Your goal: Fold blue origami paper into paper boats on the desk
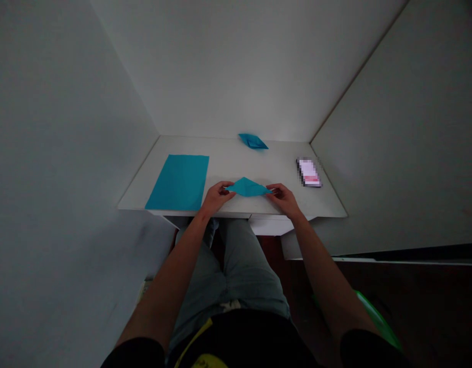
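Between my hands, over the front part of the white desk [224, 166], is a blue folded paper boat [248, 187] with a peak in its middle and a point at each end. My left hand [219, 196] is closed on its left point, thumb below and fingers above. At the other end my right hand [284, 198] pinches the right point the same way. A second blue paper boat [253, 141] rests at the back of the desk by the wall. Flat on the left side lies a sheet of blue paper [182, 181].
A phone [309, 172] with a lit, blurred screen lies on the desk's right side. White walls close in the desk at the back and left, with a pale panel [404, 143] on the right. Under the front edge is a drawer [272, 225]. Something green [377, 317] shows at lower right.
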The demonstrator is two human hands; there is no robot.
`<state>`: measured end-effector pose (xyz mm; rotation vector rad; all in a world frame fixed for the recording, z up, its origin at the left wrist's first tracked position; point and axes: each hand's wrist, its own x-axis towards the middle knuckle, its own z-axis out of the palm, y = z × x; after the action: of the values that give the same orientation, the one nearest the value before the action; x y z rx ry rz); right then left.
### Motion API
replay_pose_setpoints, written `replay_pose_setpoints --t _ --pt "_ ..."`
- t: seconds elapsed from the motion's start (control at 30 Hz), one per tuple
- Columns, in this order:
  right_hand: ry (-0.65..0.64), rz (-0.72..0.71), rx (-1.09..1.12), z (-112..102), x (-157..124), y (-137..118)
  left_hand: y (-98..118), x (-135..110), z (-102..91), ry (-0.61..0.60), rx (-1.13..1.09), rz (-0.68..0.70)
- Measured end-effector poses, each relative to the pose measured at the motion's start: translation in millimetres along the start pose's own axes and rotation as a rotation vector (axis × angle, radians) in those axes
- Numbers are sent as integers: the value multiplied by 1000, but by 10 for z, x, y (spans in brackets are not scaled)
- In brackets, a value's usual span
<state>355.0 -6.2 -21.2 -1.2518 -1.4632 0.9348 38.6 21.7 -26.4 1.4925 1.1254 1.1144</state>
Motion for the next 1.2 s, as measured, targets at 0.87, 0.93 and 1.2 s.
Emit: replay_pose_setpoints --t 0.87,0.93,1.2 --pt "-25 10 -149 38 -1 -9 -28 38 -55 23 -73 -41" --pt "-8 14 -121 30 6 -2 -27 37 -57 16 -78 -44" --pt "84 62 51 -7 34 14 -18 29 -31 31 -109 -31"
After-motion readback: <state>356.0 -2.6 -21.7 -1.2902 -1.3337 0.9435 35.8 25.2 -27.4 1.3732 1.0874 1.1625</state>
